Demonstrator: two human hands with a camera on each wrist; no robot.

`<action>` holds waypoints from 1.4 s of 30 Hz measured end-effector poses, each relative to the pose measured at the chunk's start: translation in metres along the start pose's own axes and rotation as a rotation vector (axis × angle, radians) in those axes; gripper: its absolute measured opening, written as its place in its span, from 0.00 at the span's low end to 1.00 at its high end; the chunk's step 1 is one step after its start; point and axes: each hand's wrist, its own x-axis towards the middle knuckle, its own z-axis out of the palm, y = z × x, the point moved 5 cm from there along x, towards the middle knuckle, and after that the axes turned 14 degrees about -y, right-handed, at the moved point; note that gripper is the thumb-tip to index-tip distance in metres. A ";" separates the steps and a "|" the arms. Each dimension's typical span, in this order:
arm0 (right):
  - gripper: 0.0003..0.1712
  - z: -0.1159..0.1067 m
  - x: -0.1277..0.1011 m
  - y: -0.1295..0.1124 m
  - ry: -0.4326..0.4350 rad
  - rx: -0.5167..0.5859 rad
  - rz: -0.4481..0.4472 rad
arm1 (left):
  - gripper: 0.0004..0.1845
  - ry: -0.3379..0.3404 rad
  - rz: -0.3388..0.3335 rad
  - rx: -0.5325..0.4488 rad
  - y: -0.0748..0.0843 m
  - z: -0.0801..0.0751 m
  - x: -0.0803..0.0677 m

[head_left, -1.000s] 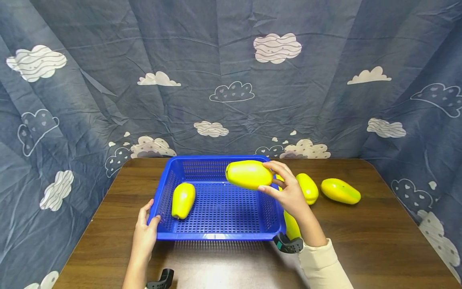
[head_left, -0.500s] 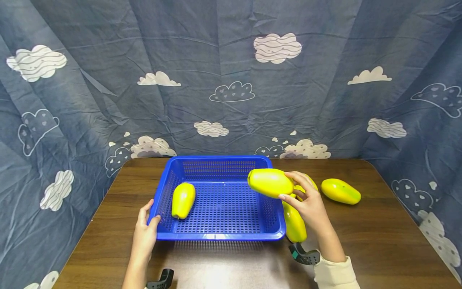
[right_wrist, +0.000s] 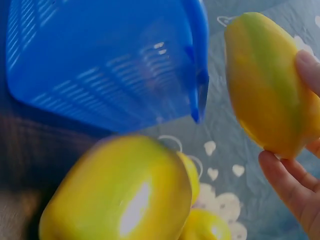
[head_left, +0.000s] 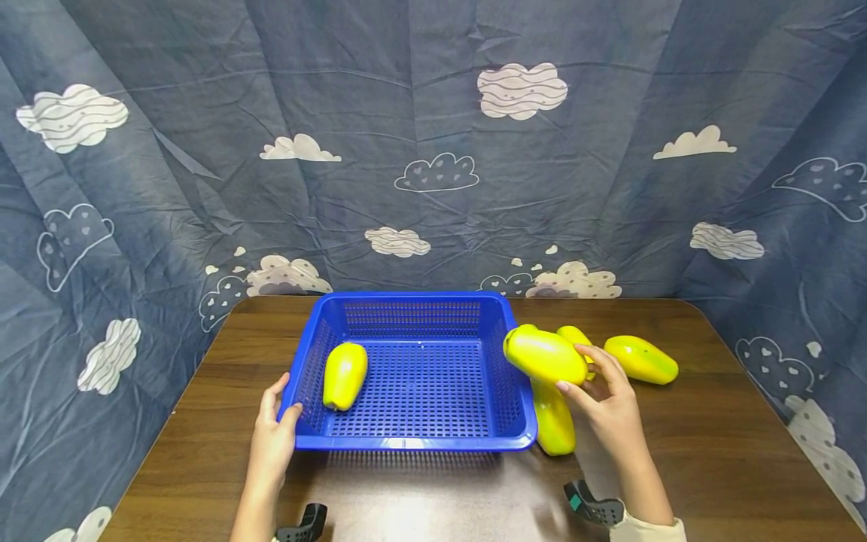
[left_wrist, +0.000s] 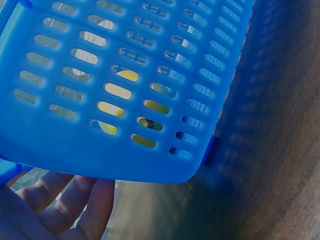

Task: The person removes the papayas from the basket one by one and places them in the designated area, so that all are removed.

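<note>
A blue plastic basket point(head_left: 406, 444) with slotted walls stands on the table. My left hand point(head_left: 272, 429) grips its left rim, thumb on the inner side; in the left wrist view the fingers point(left_wrist: 97, 207) curl at the rim below the slotted wall. One yellow papaya point(head_left: 345, 376) lies inside, near the left wall. In my right hand point(head_left: 612, 399) is another papaya point(head_left: 545, 357), held by one end between thumb and fingers, just right of the basket's right rim. The right wrist view shows this papaya point(right_wrist: 267, 85) raised beside the basket, with a green streak along it.
Several more papayas lie right of the basket: one at the front point(head_left: 554, 421), one further back point(head_left: 574, 339) partly hidden, one at the far right point(head_left: 641, 360). The brown wooden table point(head_left: 711, 452) ends at a blue cloud-print curtain point(head_left: 433, 135).
My right hand has carried the papaya from above the basket to the right, past the right rim, and slightly nearer the front. The left hand and basket have stayed put.
</note>
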 end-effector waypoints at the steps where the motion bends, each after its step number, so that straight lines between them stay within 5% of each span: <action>1: 0.32 -0.001 -0.003 0.002 0.015 -0.008 0.016 | 0.27 -0.002 0.005 -0.001 0.000 0.000 0.000; 14: 0.36 -0.014 -0.040 0.094 0.175 -0.072 0.064 | 0.27 -0.007 -0.016 0.009 0.001 0.000 -0.001; 23: 0.34 -0.012 -0.055 0.050 0.233 -0.106 0.292 | 0.27 -0.011 -0.014 0.024 0.002 0.001 -0.003; 30: 0.33 -0.011 -0.065 0.060 0.246 -0.129 0.391 | 0.27 -0.016 -0.004 0.008 0.002 0.001 -0.002; 42: 0.34 0.002 -0.077 0.076 0.136 -0.161 0.500 | 0.28 -0.021 0.007 -0.011 0.001 0.001 -0.001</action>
